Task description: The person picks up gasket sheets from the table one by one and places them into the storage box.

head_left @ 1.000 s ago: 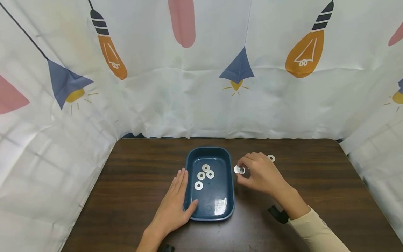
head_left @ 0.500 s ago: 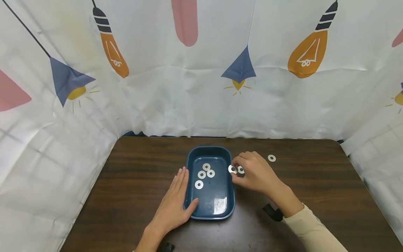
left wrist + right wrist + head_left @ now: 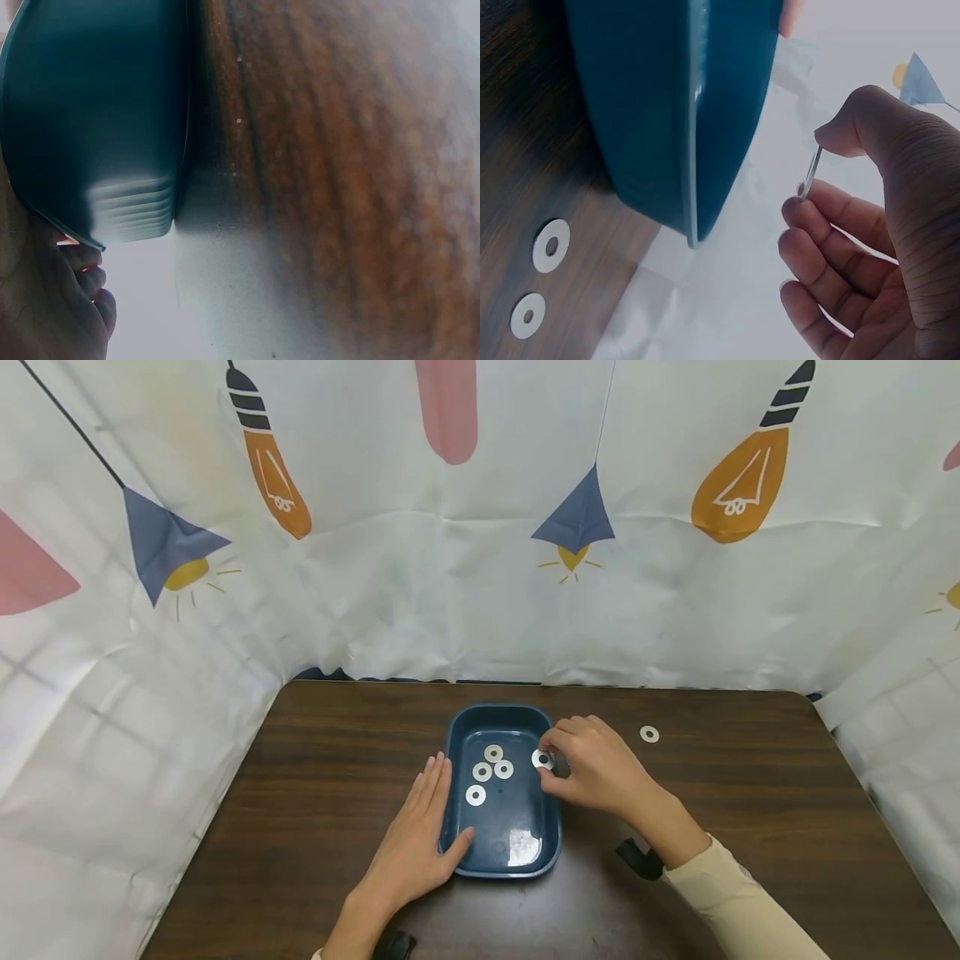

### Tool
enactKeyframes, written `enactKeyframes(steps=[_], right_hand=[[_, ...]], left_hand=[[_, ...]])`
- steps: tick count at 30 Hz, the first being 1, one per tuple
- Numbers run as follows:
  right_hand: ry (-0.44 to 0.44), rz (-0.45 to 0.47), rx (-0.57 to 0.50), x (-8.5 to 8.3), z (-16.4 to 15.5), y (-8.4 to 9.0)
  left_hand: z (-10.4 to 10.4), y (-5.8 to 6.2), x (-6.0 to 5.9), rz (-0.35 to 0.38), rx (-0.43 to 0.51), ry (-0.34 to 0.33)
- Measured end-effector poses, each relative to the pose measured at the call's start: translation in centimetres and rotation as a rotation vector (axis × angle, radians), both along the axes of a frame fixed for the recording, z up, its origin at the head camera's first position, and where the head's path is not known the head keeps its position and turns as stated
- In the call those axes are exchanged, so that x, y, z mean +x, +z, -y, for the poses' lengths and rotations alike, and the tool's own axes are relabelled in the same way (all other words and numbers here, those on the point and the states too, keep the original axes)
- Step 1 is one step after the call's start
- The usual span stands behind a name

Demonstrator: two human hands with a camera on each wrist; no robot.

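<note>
A dark blue tray (image 3: 453,752) sits mid-table with several white washers (image 3: 482,772) lying flat in it. My right hand (image 3: 547,758) pinches one washer (image 3: 542,759) between thumb and forefinger, just above the tray's right rim. In the right wrist view that washer (image 3: 807,182) shows edge-on in the right hand (image 3: 814,161), beside the tray wall (image 3: 667,112). My left hand (image 3: 438,810) lies flat against the tray's left side, with the thumb on the near-left rim. The left wrist view shows the tray wall (image 3: 90,112) and curled-in fingers (image 3: 75,300) close up.
A loose washer (image 3: 649,734) lies on the dark wooden table (image 3: 750,810) to the right of the tray. The right wrist view shows two washers (image 3: 551,245) on the wood. White printed cloth (image 3: 480,568) walls the table at the back and sides.
My right hand has carried the pinched washer leftward, from the table beside the tray to over the tray's right rim. The left hand has stayed against the tray.
</note>
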State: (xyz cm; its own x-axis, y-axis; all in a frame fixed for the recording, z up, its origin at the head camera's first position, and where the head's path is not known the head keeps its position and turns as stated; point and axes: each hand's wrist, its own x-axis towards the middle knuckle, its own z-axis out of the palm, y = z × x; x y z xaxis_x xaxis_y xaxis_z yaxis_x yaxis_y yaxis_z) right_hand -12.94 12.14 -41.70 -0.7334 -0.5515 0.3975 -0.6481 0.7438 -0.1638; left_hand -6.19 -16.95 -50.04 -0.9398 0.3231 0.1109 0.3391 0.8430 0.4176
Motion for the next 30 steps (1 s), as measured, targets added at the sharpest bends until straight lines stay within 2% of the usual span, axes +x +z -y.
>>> enactKeyframes(steps=[13,24,30], right_hand=[[0.023,0.072,0.021,-0.4,1.2,0.6],[0.051,0.096,0.054,-0.6,2.2,0.6],[0.060,0.100,0.072,-0.8,2.5,0.5]], left_hand=[[0.0,0.2,-0.1,0.051,-0.004,0.004],[0.0,-0.1,-0.1,0.005,-0.003,0.000],[0.1,0.0,-0.2,0.027,-0.004,-0.009]])
